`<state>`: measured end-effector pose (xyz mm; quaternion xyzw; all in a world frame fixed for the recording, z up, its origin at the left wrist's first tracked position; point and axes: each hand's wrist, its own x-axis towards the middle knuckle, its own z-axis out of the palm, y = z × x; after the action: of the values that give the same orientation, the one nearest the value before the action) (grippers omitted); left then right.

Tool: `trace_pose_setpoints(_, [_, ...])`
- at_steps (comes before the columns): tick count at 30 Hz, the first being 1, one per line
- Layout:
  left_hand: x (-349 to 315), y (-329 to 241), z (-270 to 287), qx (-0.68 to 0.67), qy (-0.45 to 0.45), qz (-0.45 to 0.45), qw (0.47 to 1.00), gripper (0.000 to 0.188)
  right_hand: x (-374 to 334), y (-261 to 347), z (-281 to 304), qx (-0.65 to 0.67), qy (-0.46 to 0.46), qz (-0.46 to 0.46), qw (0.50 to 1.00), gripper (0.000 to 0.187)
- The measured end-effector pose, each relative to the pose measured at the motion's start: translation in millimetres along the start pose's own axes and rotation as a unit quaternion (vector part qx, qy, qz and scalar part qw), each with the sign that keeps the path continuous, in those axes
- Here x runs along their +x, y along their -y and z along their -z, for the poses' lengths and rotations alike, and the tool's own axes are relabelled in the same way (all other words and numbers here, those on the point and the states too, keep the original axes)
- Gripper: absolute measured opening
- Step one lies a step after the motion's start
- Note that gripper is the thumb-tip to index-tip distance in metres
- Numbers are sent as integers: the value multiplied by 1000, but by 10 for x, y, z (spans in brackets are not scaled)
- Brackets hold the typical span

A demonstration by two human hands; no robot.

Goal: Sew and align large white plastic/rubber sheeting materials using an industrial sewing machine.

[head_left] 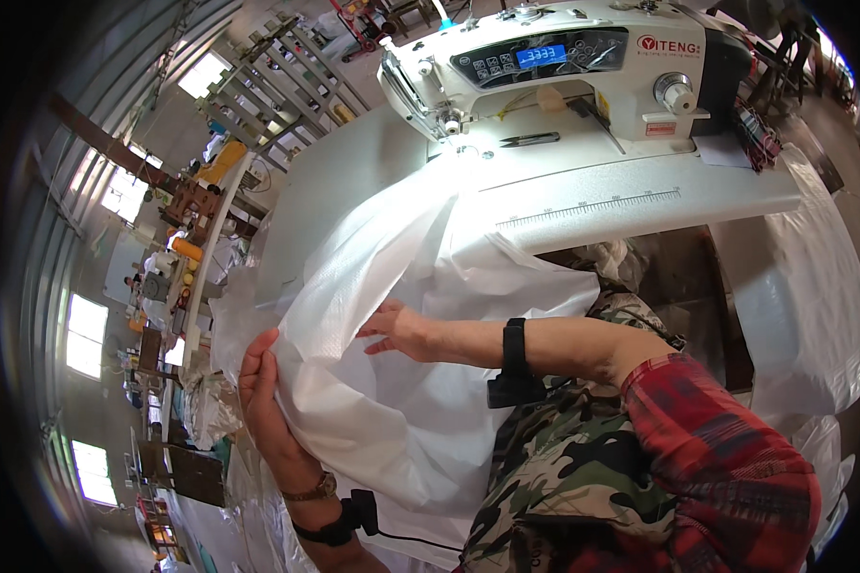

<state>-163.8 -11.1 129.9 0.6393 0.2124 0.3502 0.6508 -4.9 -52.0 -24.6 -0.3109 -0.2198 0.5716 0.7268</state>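
A large white woven plastic sheet (354,420) hangs in folds over the table edge and across my lap. Its upper end runs up under the needle area of a white sewing machine (583,48). At the sheet's left side, my left hand (263,377) grips the edge between thumb and fingers. My right hand (398,331) reaches left into the folds with its fingers spread, near the raised edge. The fingertips are partly hidden by the sheet, and I see nothing held in them.
Thread snips (530,139) lie on the machine bed, beside a printed ruler scale (592,205). More white sheeting (803,296) drapes at the right. A cluttered workbench (201,267) stands at the left, and a metal rack (277,86) farther back.
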Motion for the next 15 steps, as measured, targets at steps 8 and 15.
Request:
trace_pose_setpoints(8, [35, -59, -60, -35, -8, 15, 999, 22, 236, -74, -114, -40, -59, -21, 997, 46])
trace_pose_setpoints(15, [42, -57, -49, -38, 2, 10, 999, 22, 511, -211, -74, 10, -99, 31, 995, 40])
